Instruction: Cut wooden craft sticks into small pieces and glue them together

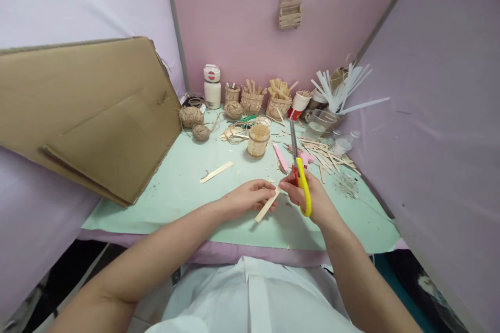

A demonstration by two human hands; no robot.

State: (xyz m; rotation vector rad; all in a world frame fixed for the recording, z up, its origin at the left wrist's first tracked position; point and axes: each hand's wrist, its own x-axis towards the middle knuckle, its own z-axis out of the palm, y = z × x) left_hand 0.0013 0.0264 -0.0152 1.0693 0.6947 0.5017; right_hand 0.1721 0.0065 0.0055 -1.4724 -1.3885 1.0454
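Note:
Near the table's front, my left hand [253, 197] is closed on a flat pale wooden stick [266, 207], whose squared end points toward me. My right hand [307, 192] has the scissors [303, 187] in its grip, yellow and red handles in the palm and blades pointing away from me. The fingertips of that hand also touch the far end of the stick. Beyond both hands stands a small round wooden cup [258, 140] with twine around it. Left of it lies another flat stick [216, 172]. A pink cutter [280, 157] rests close to the scissors.
Cardboard sheets [97, 114] lean along the left side. Twine balls [201, 132], a white jar [212, 88] and stick-filled baskets [278, 104] line the back. On the right are a pink glue gun [307, 158], scattered wood strips [328, 154] and white glue sticks [344, 88].

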